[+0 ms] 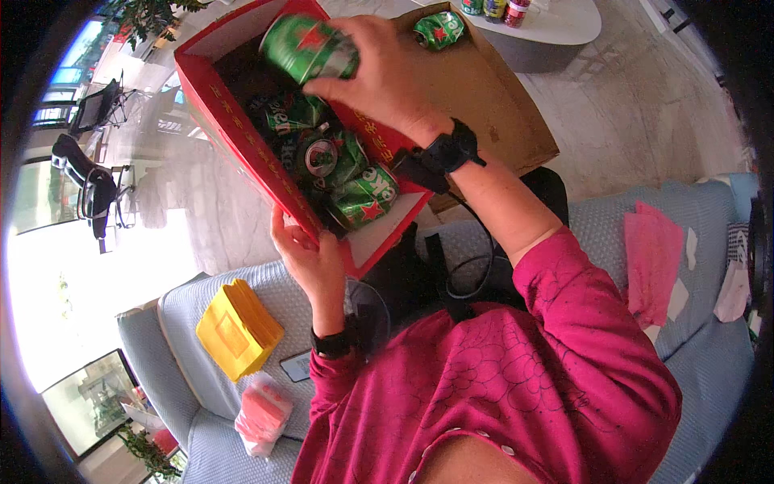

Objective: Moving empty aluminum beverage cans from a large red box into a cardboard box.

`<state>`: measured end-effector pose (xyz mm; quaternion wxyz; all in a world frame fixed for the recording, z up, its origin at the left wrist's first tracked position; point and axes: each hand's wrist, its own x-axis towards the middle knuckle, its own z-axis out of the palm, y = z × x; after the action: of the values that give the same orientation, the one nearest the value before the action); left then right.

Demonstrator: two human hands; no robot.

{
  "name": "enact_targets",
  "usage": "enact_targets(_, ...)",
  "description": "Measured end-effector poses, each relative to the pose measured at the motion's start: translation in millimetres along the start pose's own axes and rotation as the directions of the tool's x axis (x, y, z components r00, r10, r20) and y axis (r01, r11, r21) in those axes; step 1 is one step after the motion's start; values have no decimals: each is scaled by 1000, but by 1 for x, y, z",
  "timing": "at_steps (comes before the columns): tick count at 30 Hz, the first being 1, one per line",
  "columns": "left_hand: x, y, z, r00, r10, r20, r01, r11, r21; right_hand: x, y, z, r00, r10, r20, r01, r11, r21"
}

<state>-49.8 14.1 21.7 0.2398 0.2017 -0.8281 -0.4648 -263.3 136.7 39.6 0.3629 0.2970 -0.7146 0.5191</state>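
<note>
My right hand (381, 78) grips a green Heineken beer can (308, 48), slightly blurred, above the far part of a red cardboard box (260, 175). Several crushed green cans lie inside the box, one of them (366, 196) on its side near the close end. The box tilts over my lap, and my left hand (308, 260) holds its near left edge, with the thumb over the rim. Right of the red box is a brown cardboard box (478, 103), where another crushed green can (439, 30) rests in the far corner.
A white oval table (562, 24) at the far right carries several cans. On the blue sofa (175, 320) lie yellow paper bags (239, 330), a phone (296, 367), a plastic-wrapped pink pack (263, 414) and pink bags (653, 260). A cable (484, 242) hangs from my right wrist.
</note>
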Motion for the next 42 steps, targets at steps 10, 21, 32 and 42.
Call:
enact_targets(10,4,-12,-1,1000,-4,-21,2,996,-93,-40,175,-30,898,393,200,-280,859,-429)
enact_targets(21,4,-4,1,999,-36,-4,35,996,-87,-55,226,-22,813,378,443,6,755,-656)
enact_targets(32,4,-9,-16,999,-40,-8,40,999,-24,-28,184,-24,942,335,-1,-266,749,-606)
enact_targets(42,5,-3,-7,1000,1,-23,0,1000,25,-78,260,-31,789,593,162,-328,629,-705)
